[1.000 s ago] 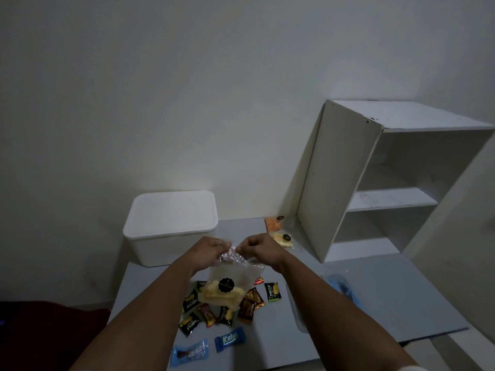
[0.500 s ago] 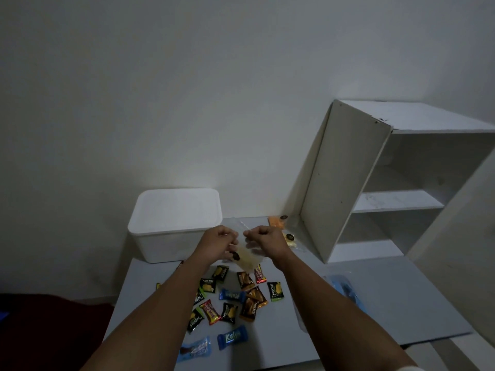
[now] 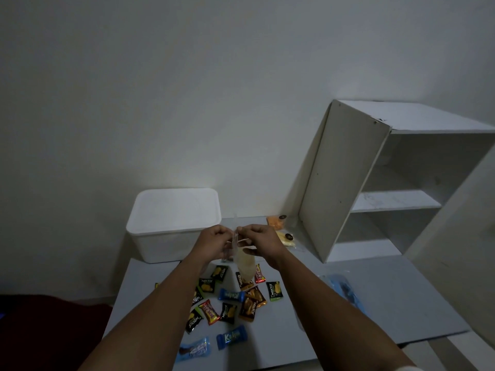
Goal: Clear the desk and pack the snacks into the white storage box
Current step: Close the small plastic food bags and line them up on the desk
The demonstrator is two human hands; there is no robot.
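Observation:
My left hand [image 3: 214,243] and my right hand [image 3: 261,243] are raised together above the desk, both pinching the top of a clear plastic bag with yellow snack inside [image 3: 245,263], which hangs edge-on between them. Behind them at the back left stands the white storage box [image 3: 163,236] with its lid on. Below the hands, several small wrapped snacks [image 3: 227,298] lie scattered on the grey desk [image 3: 388,303], among them a blue bar [image 3: 231,337] and a pale blue one [image 3: 194,349] near the front edge.
A white open shelf unit [image 3: 345,183] stands on the desk's right side. Next to it lie an orange snack bag [image 3: 276,222] and a yellow one [image 3: 286,238]. A blue plastic bag [image 3: 340,287] lies right of my right forearm. Dark red fabric [image 3: 53,330] shows at the lower left.
Both hands lifted the clear bag up and away from me, and it turned edge-on. The snacks that it hid on the desk now show.

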